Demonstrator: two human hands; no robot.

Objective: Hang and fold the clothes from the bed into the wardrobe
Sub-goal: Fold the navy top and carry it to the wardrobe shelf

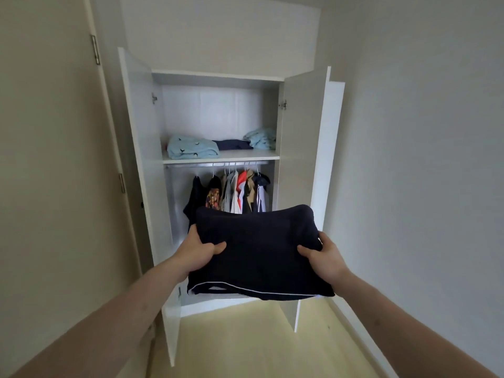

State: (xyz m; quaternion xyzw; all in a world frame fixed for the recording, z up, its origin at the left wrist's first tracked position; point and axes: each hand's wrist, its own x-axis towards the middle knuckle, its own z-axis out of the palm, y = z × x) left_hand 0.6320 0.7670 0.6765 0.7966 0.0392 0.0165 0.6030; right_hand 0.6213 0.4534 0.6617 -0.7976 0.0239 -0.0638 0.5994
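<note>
Plainly, both hands were apart, left hand (198, 251) and right hand (324, 255) each pinching a side of the folded dark garment (257, 249), held level between them. Above and beyond lay the shelf (221, 157); lifting it flat would likely keep the fold.

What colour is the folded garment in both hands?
Dark navy, nearly black, folded garment with thin white piping along its near edge; head view.

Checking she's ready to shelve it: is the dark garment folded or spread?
Folded: the dark garment forms a compact layered rectangle, held at its sides by the left hand and right hand.
</note>
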